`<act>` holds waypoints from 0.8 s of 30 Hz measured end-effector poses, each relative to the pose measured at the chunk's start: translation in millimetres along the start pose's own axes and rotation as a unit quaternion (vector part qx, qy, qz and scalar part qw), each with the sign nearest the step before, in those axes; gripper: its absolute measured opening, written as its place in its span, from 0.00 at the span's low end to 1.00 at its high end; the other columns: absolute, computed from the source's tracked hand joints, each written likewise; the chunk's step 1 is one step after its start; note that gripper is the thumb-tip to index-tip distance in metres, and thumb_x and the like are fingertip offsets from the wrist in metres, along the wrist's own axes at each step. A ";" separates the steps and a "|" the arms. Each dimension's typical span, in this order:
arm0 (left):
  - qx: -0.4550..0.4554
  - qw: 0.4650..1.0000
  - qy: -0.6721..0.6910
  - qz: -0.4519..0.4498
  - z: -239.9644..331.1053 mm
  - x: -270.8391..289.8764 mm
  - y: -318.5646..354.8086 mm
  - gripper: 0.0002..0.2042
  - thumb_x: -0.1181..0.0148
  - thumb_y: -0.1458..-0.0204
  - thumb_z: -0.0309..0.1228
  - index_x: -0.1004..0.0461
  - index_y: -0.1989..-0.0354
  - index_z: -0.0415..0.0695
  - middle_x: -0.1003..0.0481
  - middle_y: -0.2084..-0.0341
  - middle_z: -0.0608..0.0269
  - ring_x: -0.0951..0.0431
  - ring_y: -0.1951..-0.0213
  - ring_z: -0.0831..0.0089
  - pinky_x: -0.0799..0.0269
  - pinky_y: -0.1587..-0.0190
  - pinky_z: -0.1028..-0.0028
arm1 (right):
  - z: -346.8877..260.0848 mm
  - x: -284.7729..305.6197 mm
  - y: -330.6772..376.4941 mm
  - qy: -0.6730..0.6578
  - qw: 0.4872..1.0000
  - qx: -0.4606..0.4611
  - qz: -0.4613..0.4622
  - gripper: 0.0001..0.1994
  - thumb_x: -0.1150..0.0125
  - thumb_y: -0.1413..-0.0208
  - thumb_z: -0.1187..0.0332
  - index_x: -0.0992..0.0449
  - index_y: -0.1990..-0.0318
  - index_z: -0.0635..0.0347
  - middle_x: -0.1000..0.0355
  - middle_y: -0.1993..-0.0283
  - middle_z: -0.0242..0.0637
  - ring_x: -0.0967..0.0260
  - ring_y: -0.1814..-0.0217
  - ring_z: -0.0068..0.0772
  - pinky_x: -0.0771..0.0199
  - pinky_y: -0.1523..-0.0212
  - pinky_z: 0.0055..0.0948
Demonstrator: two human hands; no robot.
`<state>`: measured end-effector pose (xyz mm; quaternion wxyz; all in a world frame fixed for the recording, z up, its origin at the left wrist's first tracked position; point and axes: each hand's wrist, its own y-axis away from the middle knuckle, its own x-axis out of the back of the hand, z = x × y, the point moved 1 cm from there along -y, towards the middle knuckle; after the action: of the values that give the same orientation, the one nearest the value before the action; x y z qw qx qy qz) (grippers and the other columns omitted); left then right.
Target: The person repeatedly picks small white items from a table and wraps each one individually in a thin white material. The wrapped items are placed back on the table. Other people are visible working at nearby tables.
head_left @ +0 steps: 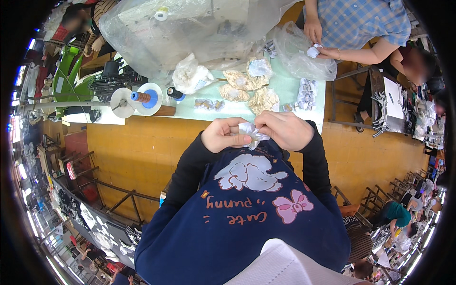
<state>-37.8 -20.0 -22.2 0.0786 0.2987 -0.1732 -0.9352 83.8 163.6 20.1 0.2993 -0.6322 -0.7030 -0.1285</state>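
In front of the person's navy printed top (237, 247), above its white rabbit print, the small fanned bundle of glossy white strips (252, 135) is held up between both hands, nearer the body than the edge of the pale green tabletop (287, 90). The left hand (222, 135) has its grip closed around the bundle's left side, thumb lying across the front. The right hand (287, 130) pinches the upper right side with its fingertips.

Beyond the hands, crumpled cream paper wrappings (263, 100) lie grouped on the tabletop, with a row of small whitish bundles (209, 104) to their left and a stack of white folded pieces (306, 92) to their right. Farther left are a knotted white plastic bag (191, 78) and a black thread spool (174, 92). At upper right, beside a clear crumpled plastic bag (304, 59), a co-worker's hands (328, 53) hold a small white piece (313, 51).
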 end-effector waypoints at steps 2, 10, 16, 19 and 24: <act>-0.003 1.000 -0.011 -0.012 -0.9 0.2 0.2 0.19 0.39 0.46 0.23 0.33 0.47 0.31 0.24 0.59 0.58 0.24 0.59 0.78 0.28 0.57 0.80 | -0.2 2.1 2.7 -0.004 0.999 -0.039 -0.014 0.07 0.41 0.45 0.72 0.31 0.61 0.62 0.30 0.67 0.40 0.29 0.66 0.43 0.30 0.68 0.34; -0.041 0.992 0.119 0.024 -10.3 -4.9 -13.3 0.18 0.43 0.42 0.25 0.34 0.46 0.33 0.24 0.58 0.53 0.22 0.57 0.74 0.26 0.56 0.77 | 6.5 2.9 0.6 -0.058 0.987 -0.028 0.148 0.10 0.38 0.49 0.76 0.26 0.58 0.64 0.28 0.63 0.41 0.29 0.66 0.35 0.30 0.65 0.27; -0.070 0.986 0.142 0.058 -14.3 -10.5 -16.0 0.22 0.44 0.41 0.28 0.38 0.41 0.34 0.27 0.53 0.56 0.24 0.51 0.68 0.27 0.47 0.67 | 5.8 -3.9 6.2 -0.121 0.976 -0.072 0.164 0.21 0.31 0.56 0.76 0.25 0.52 0.64 0.29 0.52 0.41 0.30 0.62 0.29 0.30 0.61 0.25; -0.085 0.993 0.015 0.079 -11.2 -11.9 -15.6 0.24 0.41 0.43 0.27 0.39 0.40 0.34 0.25 0.55 0.58 0.24 0.51 0.70 0.27 0.48 0.71 | 9.9 -9.9 6.6 -0.115 0.974 -0.064 0.183 0.19 0.31 0.54 0.75 0.25 0.52 0.62 0.30 0.52 0.37 0.30 0.62 0.27 0.27 0.64 0.24; -0.136 0.981 -0.076 0.116 -6.3 -17.7 -16.1 0.28 0.38 0.46 0.26 0.40 0.38 0.34 0.24 0.57 0.60 0.25 0.54 0.77 0.29 0.51 0.77 | 7.4 -12.7 16.0 -0.083 0.969 -0.057 0.227 0.20 0.30 0.56 0.77 0.24 0.53 0.62 0.29 0.52 0.39 0.30 0.60 0.30 0.28 0.63 0.25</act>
<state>-20.5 -2.4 -23.6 0.2127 0.1911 -0.0835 -0.9546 97.5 160.1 3.7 0.2251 -0.7996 -0.5550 -0.0441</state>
